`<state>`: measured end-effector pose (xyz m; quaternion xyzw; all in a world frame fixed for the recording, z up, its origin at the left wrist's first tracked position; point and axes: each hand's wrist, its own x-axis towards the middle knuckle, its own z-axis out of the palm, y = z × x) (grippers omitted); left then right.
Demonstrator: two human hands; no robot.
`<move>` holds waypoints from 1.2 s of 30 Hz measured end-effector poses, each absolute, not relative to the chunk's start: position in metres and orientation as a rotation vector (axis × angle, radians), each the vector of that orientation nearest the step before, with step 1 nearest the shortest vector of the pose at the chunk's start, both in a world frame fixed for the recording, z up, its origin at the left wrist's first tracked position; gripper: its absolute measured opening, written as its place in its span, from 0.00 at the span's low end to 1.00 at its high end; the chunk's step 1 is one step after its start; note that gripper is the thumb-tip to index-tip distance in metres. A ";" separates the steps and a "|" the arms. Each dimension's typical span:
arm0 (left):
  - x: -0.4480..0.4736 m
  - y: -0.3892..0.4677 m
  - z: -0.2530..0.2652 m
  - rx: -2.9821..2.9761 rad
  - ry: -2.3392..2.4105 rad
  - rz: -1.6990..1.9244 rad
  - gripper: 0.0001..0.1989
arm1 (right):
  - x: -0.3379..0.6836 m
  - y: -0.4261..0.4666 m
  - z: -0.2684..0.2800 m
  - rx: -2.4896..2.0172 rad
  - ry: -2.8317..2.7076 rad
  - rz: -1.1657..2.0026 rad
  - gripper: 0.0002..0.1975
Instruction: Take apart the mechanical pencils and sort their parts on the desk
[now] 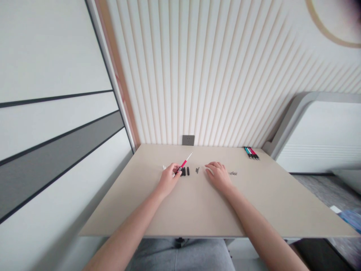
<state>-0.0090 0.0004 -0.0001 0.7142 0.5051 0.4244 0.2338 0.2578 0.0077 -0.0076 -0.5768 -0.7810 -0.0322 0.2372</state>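
My left hand (169, 177) is closed around a red pen barrel (183, 163) with a thin white refill (189, 156) sticking out of its upper end. The pen is tilted up to the right. Just beside these fingers lie several black grip sleeves (188, 171) in a row, some partly hidden by the hand. My right hand (218, 175) rests on the table with its fingers apart, holding nothing that I can see. Between the hands is a small group of grey pen parts (197, 170). More small grey parts (233, 173) lie right of my right hand.
Several pens (252, 153) in teal, white and red lie side by side at the table's back right. Small white pieces (164, 167) show behind my left hand. The beige table (194, 210) meets a ribbed wall with a dark socket (188, 140).
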 end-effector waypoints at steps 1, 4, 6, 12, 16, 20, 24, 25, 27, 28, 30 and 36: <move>-0.009 0.000 0.000 1.973 1.384 1.159 0.08 | 0.249 0.006 -0.008 -1.531 -2.190 -0.085 0.14; -0.008 -0.002 0.003 2.000 1.358 1.140 0.07 | 0.233 0.004 -0.008 -1.424 -2.294 -0.065 0.14; -0.007 -0.003 0.004 2.014 1.347 1.126 0.07 | 0.231 0.003 -0.009 -1.393 -2.318 -0.053 0.14; -0.006 -0.004 0.004 2.026 1.315 1.088 0.08 | 0.237 -0.001 -0.005 -1.336 -2.328 -0.004 0.11; -0.007 -0.004 0.005 2.031 1.304 1.064 0.08 | 0.235 -0.003 -0.004 -1.328 -2.315 0.042 0.11; -0.006 -0.005 0.006 2.040 1.311 1.051 0.08 | 0.233 -0.001 -0.006 -1.372 -2.285 0.062 0.12; -0.006 -0.005 0.005 2.043 1.309 1.044 0.08 | 0.233 0.000 -0.006 -1.384 -2.306 0.091 0.12; -0.006 -0.005 0.005 2.046 1.308 1.040 0.08 | 0.233 0.000 -0.005 -1.379 -2.311 0.102 0.12; -0.006 -0.005 0.004 2.059 1.312 1.032 0.08 | 0.234 -0.001 -0.005 -1.367 -2.311 0.119 0.12; -0.006 -0.005 0.004 2.068 1.316 1.029 0.08 | 0.234 -0.001 -0.004 -1.360 -2.307 0.124 0.11; -0.007 -0.004 0.004 2.078 1.321 1.024 0.08 | 0.234 -0.002 -0.005 -1.350 -2.296 0.128 0.11; -0.007 -0.004 0.004 2.086 1.321 1.029 0.08 | 0.234 -0.001 -0.007 -1.287 -2.326 0.144 0.10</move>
